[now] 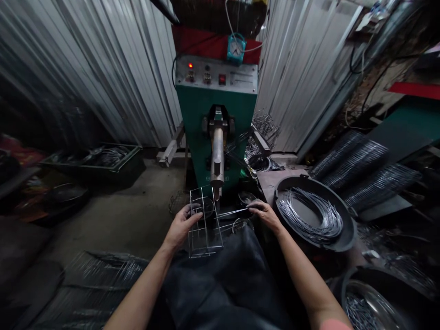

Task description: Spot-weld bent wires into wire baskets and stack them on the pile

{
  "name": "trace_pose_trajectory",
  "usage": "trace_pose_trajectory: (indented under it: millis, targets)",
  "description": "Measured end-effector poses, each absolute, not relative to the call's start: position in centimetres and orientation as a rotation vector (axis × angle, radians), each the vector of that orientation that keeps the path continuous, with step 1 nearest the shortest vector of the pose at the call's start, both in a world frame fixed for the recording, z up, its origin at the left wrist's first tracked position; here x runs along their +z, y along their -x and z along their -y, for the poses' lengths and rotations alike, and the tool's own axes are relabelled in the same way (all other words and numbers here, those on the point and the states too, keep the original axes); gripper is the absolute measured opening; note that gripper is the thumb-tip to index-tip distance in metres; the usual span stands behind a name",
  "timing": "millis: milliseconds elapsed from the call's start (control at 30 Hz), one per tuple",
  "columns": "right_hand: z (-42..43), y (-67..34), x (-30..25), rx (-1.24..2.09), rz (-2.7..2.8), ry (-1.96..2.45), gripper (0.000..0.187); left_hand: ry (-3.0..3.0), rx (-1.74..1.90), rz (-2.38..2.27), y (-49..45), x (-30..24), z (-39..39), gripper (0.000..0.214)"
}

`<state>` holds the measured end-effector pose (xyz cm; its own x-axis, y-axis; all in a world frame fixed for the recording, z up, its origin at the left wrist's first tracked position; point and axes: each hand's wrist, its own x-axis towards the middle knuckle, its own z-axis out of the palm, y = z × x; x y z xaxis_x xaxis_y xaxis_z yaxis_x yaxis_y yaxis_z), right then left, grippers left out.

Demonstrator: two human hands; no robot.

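Observation:
My left hand [187, 221] is closed on a small rectangular wire rack [206, 238], its fingers around the thin bars on the left side. The rack stands tilted just below the electrode tip of a green spot welder [217, 172]. In my right hand [261, 211], thumb and fingers pinch the end of thin metal wire rods [233, 212], which reach left towards the rack. Whether the rods touch the rack, I cannot tell. Dark cloth [220, 284] covers my lap beneath the rack.
A round black tray [350, 233] of curved wires stands at the right, with stacked wire pieces [357, 156] behind it. A bowl [374, 298] of small metal parts is at the lower right. On the left floor sits a green bin [129, 172]; bundled wire racks [103, 270] lie nearer.

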<state>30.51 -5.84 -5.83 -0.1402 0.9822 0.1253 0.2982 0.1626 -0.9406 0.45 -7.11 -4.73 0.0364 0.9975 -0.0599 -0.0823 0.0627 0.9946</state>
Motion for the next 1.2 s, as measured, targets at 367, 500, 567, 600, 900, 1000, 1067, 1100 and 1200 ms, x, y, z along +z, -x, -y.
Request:
trace_pose_trajectory:
  millis: [367, 500, 567, 600, 900, 1000, 1067, 1100, 1200]
  targets:
    - [4.9, -29.8, -6.2, 0.779, 1.537, 1.372, 0.022, -1.027, 1.181, -1.12, -1.1, -4.3, 6.7, 0.041]
    - [4.5, -29.7, -6.1, 0.767, 1.568, 1.363, 0.021, -1.018, 1.171, -1.12, -1.4, -4.3, 6.4, 0.041]
    - [4.2, -29.8, -6.1, 0.766, 1.581, 1.36, 0.021, -1.015, 1.177, -1.118, -1.4, -4.4, 6.2, 0.04]
    - [4.1, -29.9, -6.1, 0.765, 1.589, 1.358, 0.022, -1.016, 1.178, -1.117, -1.4, -4.5, 6.1, 0.04]
    - [3.4, -30.3, -6.8, 0.783, 1.636, 1.349, 0.022, -1.044, 1.173, -1.15, -1.1, -4.5, 5.9, 0.038]
    - [3.3, -30.3, -6.8, 0.788, 1.632, 1.347, 0.022, -1.024, 1.167, -1.148, -1.1, -4.5, 5.8, 0.039]
    - [3.3, -30.2, -6.6, 0.791, 1.632, 1.347, 0.021, -1.013, 1.158, -1.127, -1.1, -4.6, 5.6, 0.04]
    - [3.2, -30.2, -6.5, 0.791, 1.632, 1.347, 0.021, -1.017, 1.153, -1.114, -1.0, -4.7, 5.4, 0.04]
    - [3.1, -30.2, -6.3, 0.792, 1.636, 1.339, 0.021, -1.039, 1.151, -1.083, -0.9, -5.0, 5.0, 0.04]
